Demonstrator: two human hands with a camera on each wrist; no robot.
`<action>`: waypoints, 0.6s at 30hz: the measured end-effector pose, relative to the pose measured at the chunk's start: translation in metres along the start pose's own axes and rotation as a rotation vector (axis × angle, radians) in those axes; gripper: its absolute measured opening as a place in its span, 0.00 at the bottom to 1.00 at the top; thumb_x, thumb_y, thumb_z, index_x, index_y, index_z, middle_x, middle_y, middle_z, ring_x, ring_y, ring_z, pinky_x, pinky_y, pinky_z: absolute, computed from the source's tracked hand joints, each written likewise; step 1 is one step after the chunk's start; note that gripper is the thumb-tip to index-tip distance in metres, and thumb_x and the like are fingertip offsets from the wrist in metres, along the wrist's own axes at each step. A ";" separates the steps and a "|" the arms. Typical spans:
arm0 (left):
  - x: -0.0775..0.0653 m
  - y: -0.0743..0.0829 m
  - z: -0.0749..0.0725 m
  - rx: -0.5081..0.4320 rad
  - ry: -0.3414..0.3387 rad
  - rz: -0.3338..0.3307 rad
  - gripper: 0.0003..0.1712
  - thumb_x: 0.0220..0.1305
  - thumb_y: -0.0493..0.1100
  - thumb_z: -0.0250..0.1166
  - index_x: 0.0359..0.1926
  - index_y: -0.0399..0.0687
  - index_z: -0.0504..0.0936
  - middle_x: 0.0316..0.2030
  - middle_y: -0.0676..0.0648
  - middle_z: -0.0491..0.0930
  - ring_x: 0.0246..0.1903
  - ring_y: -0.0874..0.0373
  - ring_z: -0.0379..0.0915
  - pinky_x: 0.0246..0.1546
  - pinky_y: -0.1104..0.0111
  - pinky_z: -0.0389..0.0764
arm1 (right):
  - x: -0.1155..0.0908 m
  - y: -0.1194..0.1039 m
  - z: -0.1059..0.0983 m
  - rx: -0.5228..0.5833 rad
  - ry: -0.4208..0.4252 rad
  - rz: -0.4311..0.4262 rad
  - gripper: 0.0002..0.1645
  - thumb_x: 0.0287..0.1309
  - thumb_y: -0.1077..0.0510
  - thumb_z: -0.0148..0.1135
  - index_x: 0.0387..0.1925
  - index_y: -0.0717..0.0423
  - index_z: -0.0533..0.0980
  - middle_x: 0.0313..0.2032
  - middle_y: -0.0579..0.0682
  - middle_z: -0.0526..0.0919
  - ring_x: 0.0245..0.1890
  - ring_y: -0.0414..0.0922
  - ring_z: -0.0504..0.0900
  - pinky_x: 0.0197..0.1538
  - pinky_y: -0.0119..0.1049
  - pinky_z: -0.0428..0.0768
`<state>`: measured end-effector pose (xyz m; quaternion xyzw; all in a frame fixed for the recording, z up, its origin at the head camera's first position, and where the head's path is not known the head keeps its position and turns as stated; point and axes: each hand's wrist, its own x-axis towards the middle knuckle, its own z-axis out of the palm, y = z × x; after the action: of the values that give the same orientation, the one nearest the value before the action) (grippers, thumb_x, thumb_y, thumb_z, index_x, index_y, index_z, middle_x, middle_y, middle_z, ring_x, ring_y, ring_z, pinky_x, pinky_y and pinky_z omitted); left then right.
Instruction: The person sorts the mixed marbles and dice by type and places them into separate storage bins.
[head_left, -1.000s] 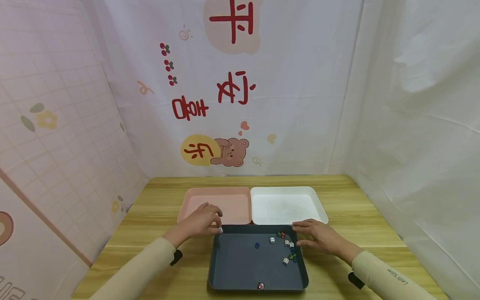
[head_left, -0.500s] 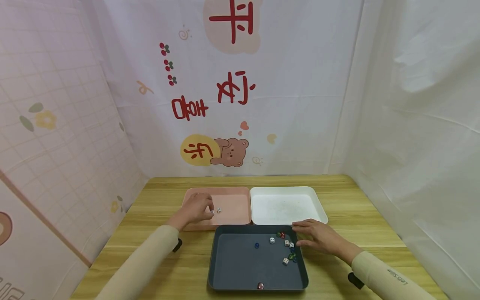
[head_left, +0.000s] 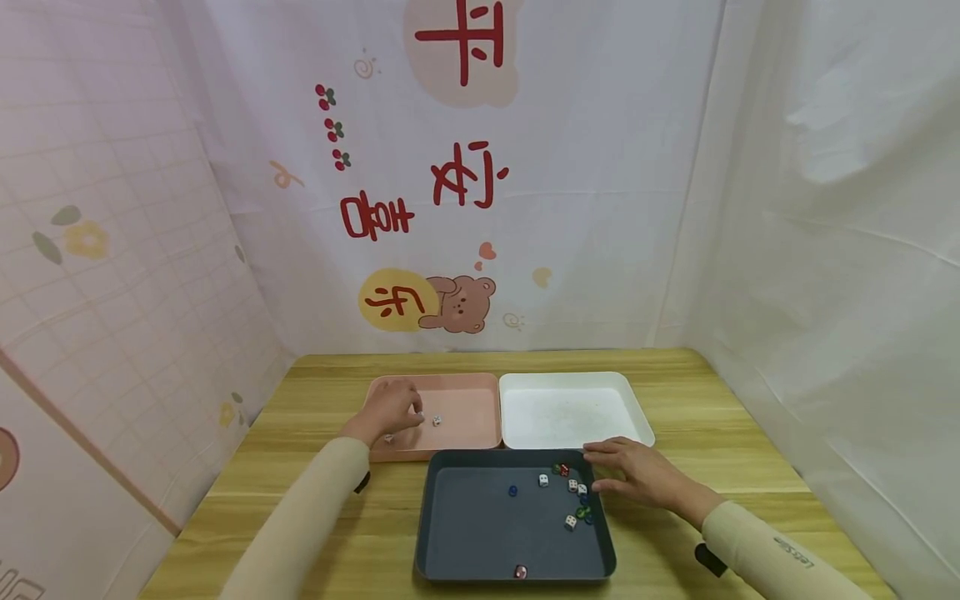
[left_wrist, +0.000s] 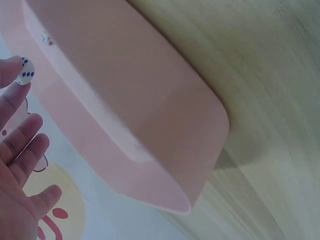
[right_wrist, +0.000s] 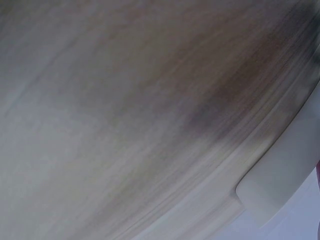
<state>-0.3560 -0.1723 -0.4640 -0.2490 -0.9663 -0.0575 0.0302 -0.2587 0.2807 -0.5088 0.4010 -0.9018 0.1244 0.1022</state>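
In the head view, my left hand (head_left: 392,408) is over the pink tray (head_left: 480,383), pinching a white die (left_wrist: 26,74) with blue dots between thumb and fingertip; the other fingers are spread apart. White dice lie in that tray: one die (head_left: 437,421) just right of the hand, another die (head_left: 389,437) by the near wall. My right hand (head_left: 637,473) rests at the far right corner of the dark grey tray (head_left: 480,533), fingers extended along its rim. Inside the dark tray are several white dice (head_left: 571,522), a red die (head_left: 521,572) and small blue and green pieces (head_left: 582,512).
A white tray (head_left: 570,408) stands right of the pink one, its near edge behind the dark tray. All three sit on a wood-grain table (head_left: 720,467). Printed cloth (head_left: 585,250) hangs behind and along both sides.
My left hand has moved from the dark tray's far left corner, away and leftward over the pink tray, carrying the die. The near die in the pink tray has come into sight. My right hand stays put.
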 end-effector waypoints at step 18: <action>0.001 0.009 -0.004 -0.076 -0.025 -0.112 0.16 0.54 0.51 0.66 0.41 0.48 0.82 0.46 0.48 0.73 0.49 0.52 0.65 0.56 0.52 0.57 | 0.000 0.000 0.001 -0.004 -0.010 0.021 0.31 0.52 0.38 0.59 0.53 0.51 0.75 0.55 0.45 0.73 0.55 0.45 0.70 0.51 0.46 0.71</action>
<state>-0.3523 -0.1645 -0.4592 -0.1963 -0.9762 -0.0925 0.0052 -0.2593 0.2804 -0.5100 0.3920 -0.9067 0.1219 0.0973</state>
